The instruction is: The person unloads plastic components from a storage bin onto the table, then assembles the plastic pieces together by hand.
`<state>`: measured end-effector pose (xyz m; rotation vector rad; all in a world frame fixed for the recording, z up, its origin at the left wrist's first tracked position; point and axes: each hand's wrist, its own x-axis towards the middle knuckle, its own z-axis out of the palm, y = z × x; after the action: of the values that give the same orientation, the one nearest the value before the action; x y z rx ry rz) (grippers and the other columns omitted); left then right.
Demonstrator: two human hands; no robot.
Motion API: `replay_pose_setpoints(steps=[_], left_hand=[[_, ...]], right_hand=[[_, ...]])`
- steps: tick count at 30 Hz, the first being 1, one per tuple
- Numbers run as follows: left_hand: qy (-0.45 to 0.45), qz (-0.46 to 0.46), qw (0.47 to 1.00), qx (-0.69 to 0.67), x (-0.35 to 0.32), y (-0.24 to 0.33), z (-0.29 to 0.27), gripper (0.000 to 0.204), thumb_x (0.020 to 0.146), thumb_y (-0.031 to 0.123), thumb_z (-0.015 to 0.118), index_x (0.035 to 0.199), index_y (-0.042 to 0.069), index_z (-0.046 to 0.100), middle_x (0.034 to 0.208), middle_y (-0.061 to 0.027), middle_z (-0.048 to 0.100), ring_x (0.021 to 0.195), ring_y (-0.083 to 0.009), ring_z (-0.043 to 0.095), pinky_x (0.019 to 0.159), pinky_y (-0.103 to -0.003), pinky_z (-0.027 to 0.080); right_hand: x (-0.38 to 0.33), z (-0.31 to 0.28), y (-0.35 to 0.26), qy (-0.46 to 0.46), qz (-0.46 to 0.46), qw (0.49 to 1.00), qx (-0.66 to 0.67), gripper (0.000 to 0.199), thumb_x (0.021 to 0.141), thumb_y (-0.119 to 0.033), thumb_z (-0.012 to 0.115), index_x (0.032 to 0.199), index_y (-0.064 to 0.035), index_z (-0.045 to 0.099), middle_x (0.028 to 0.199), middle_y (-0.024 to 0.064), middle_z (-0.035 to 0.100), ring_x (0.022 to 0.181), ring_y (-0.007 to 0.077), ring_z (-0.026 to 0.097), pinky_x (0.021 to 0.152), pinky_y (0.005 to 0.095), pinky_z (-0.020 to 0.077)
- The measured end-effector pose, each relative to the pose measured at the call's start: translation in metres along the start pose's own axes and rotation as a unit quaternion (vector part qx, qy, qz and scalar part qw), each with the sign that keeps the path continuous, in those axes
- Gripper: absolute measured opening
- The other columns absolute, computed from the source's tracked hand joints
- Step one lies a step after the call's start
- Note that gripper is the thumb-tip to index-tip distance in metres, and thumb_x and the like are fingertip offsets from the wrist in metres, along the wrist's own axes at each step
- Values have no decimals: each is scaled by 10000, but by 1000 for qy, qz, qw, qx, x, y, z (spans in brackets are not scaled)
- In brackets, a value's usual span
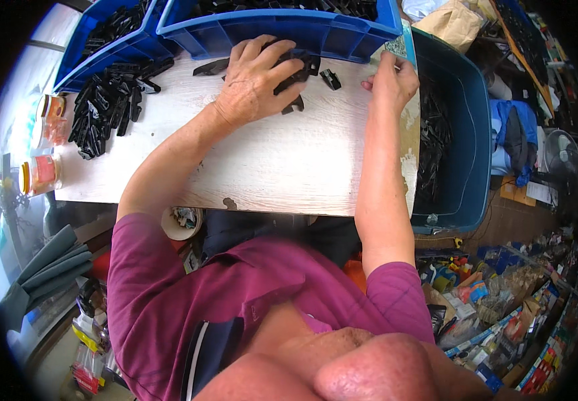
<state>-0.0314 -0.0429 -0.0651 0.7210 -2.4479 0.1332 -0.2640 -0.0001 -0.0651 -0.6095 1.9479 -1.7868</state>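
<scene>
Over a small group of black plastic parts (311, 65) on the white table (282, 164), my left hand (257, 80) lies with its fingers spread apart, covering some of them. A lone black part (331, 79) rests a little to the right of this group. Near the table's right end is my right hand (392, 83), its fingers curled together; anything inside them is hidden. Farther left, a heap of black plastic parts (105, 107) spreads over the tabletop.
Two blue bins (282, 37) (113, 62) holding black parts stand along the far edge. A deep teal tub (474, 144) with black pieces adjoins the table's right side. Two lidded jars (51, 120) (43, 174) are at left. Below the near edge sits a white bucket (182, 234).
</scene>
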Motion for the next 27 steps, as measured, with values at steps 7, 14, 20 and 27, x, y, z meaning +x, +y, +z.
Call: replay_pose_setpoints(steps=[7, 14, 20, 27], left_hand=[[149, 8, 986, -80, 23, 2, -38, 241, 778, 125, 805, 996, 55, 728, 1168, -145, 676, 993, -296, 674, 820, -363, 555], [82, -37, 991, -97, 109, -23, -72, 406, 781, 183, 743, 1151, 41, 658, 1199, -209, 618, 1094, -376, 604, 979, -432, 480], [-196, 8, 977, -83, 154, -90, -2, 850, 801, 626, 670, 1487, 181, 438, 1369, -227, 560, 1252, -389, 553, 1094, -444, 425], [-270, -7, 962, -50, 174, -72, 17, 797, 793, 483, 699, 1498, 237, 420, 1312, -214, 602, 1232, -363, 572, 1085, -457, 435]], right_hand=[[4, 3, 5, 12, -24, 999, -21, 307, 842, -230, 629, 863, 75, 654, 649, 127, 622, 456, 220, 610, 425, 347, 526], [7, 0, 6, 38, -14, 998, -45, 320, 833, -261, 631, 833, 58, 664, 681, 158, 644, 492, 274, 636, 513, 400, 528], [11, 10, 17, 37, -13, 994, -103, 332, 825, -299, 629, 886, 18, 707, 841, 229, 699, 805, 374, 688, 791, 470, 509], [14, 1, 17, 71, -44, 990, -114, 295, 801, -279, 636, 850, 5, 700, 806, 218, 698, 803, 382, 677, 774, 469, 505]])
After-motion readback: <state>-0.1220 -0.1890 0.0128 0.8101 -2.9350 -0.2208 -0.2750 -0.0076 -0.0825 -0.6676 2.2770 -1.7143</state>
